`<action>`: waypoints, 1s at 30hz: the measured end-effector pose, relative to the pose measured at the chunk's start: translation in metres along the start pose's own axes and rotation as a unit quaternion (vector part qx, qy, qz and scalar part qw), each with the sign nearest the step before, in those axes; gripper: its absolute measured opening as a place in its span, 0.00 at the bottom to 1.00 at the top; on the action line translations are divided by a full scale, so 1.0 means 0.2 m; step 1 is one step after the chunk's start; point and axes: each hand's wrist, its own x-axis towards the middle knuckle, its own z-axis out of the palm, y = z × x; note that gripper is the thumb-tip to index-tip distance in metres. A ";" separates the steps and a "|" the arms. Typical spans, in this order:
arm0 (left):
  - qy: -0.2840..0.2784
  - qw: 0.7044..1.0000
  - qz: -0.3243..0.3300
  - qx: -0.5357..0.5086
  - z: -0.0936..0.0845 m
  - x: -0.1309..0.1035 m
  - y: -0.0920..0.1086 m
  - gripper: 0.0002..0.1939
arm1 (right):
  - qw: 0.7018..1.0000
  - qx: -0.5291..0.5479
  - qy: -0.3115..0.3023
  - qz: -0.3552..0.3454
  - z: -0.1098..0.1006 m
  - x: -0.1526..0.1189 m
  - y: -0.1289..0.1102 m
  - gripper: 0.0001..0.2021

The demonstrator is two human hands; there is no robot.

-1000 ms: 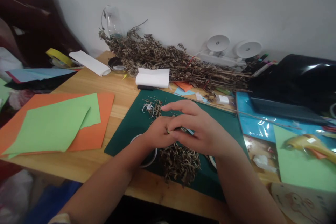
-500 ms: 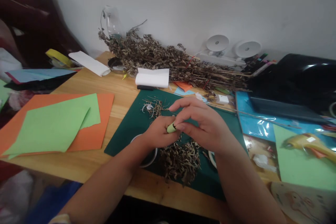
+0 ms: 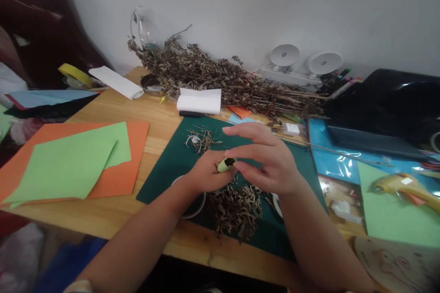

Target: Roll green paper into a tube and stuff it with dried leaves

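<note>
A small light green tube (image 3: 225,165) with dark material inside its mouth is gripped in my left hand (image 3: 209,171), above the dark green mat (image 3: 165,155). Just right of the tube, my right hand (image 3: 266,158) has its fingers apart and curved; its thumb is close to the tube's mouth. Below both hands lies a heap of dry brown leaves (image 3: 237,215). A little pile of thin stalks (image 3: 205,139) rests on the mat beyond my left hand. A round rim (image 3: 202,206) shows partly beneath my left forearm.
Bundled dried plants (image 3: 206,66) lie along the wall, with a white paper roll (image 3: 199,101) in front. Green and orange sheets (image 3: 75,160) are at the left. A yellow glue gun (image 3: 405,187) lies at the right, below a black object (image 3: 385,105).
My right hand's fingers have opened and its thumb has drawn slightly away from the tube. The tube's mouth now shows more toward the camera.
</note>
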 end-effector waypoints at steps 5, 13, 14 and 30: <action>0.019 0.999 0.037 0.009 0.00 0.01 0.01 0.08 | 1.000 0.006 0.010 0.013 -0.01 -0.01 0.00 0.11; 0.017 0.999 0.045 0.007 0.00 0.01 0.00 0.10 | 0.999 0.006 0.015 0.031 0.00 0.00 0.00 0.08; 0.011 0.999 0.039 0.006 0.00 0.01 0.00 0.10 | 0.999 0.006 0.022 0.036 -0.01 -0.01 -0.01 0.07; 0.002 0.992 -0.062 -0.111 0.01 -0.01 -0.01 0.13 | 0.852 -0.209 -0.368 0.309 -0.01 -0.43 -0.04 0.11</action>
